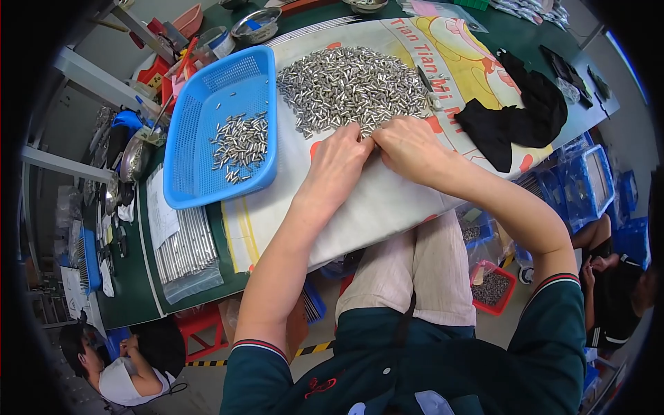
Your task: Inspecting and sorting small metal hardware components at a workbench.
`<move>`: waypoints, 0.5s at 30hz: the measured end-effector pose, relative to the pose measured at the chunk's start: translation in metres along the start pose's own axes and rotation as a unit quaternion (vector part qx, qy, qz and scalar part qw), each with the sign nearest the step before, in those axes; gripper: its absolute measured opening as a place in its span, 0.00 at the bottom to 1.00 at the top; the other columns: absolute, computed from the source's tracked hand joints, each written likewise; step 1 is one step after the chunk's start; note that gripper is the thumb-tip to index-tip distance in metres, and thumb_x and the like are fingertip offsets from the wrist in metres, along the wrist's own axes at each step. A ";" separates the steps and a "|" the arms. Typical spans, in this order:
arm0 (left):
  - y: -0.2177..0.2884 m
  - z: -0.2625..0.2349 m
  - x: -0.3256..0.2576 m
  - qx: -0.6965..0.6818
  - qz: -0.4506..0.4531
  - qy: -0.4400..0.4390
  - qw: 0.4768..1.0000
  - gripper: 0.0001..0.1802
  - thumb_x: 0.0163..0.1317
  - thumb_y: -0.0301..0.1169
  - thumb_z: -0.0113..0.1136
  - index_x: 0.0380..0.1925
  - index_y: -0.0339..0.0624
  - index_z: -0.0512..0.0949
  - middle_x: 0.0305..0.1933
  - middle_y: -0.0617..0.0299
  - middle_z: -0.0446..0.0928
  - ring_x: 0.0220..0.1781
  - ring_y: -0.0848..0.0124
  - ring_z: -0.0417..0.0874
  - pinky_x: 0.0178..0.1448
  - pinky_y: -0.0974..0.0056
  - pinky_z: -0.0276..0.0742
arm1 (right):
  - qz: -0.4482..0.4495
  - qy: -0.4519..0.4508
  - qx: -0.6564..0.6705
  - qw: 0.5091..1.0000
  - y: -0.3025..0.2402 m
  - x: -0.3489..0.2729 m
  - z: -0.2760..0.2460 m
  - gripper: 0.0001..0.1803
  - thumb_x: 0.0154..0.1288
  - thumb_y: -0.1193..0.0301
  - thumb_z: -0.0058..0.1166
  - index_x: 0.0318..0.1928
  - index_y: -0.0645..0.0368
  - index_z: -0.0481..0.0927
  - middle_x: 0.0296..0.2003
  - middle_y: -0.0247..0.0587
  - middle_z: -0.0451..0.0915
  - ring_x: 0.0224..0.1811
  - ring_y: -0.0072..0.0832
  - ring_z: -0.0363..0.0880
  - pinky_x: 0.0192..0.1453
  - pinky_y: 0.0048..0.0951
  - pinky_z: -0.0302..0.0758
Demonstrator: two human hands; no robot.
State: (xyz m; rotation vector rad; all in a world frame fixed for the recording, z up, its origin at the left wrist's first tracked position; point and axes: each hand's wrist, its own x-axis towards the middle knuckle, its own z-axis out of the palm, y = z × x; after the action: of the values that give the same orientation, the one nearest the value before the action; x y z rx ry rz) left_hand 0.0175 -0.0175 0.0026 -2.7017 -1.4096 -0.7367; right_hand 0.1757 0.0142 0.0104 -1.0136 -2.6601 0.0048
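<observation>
A wide heap of small silvery metal pins (353, 83) lies on a printed cloth (394, 197) spread over the table. At the heap's near edge my left hand (339, 162) and my right hand (413, 146) meet, thumbs and fingertips almost touching. Both have their fingers curled in and pressed together. Whatever sits between the fingertips is hidden by the hands. To the left of the heap stands a blue perforated plastic basket (183, 155), with a smaller pile of the same kind of pins (238, 145) toward its near right side.
A black cloth (515, 114) lies to the right on the table. Long metal rods (187, 242) in a plastic bag rest left of my arm. Metal bowls (256, 26) stand far left. A red bin (494, 287) of small parts is on the floor. Two people sit nearby.
</observation>
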 end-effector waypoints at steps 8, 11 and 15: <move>0.004 -0.005 -0.002 0.005 0.005 0.004 1.000 0.04 0.46 0.19 0.50 0.23 0.35 0.74 0.25 0.54 0.69 0.31 0.58 0.74 0.34 0.57 0.72 | 0.013 -0.049 -0.002 0.999 -0.014 -0.007 -0.012 0.04 0.42 0.78 0.51 0.22 0.62 0.77 0.22 0.47 0.77 0.29 0.42 0.78 0.30 0.39 0.74; 0.005 -0.005 -0.001 0.008 -0.005 -0.010 1.000 0.03 0.46 0.19 0.50 0.21 0.35 0.74 0.25 0.54 0.69 0.32 0.58 0.74 0.35 0.58 0.72 | -0.008 -0.025 -0.012 1.000 -0.013 -0.009 -0.007 0.04 0.41 0.78 0.51 0.21 0.61 0.78 0.21 0.48 0.78 0.28 0.42 0.79 0.29 0.38 0.75; 0.004 -0.004 -0.002 0.048 0.005 -0.027 0.998 0.03 0.46 0.20 0.51 0.23 0.36 0.74 0.28 0.55 0.69 0.34 0.62 0.75 0.34 0.61 0.74 | -0.010 -0.069 -0.030 0.997 -0.016 -0.010 -0.008 0.03 0.43 0.78 0.50 0.23 0.64 0.76 0.24 0.45 0.76 0.31 0.38 0.76 0.32 0.35 0.74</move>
State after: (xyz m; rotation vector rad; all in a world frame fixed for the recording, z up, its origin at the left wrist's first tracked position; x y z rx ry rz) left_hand 0.0185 -0.0224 0.0063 -2.6724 -1.4012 -0.5830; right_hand 0.1745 -0.0053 0.0166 -1.0414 -2.8110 -0.0105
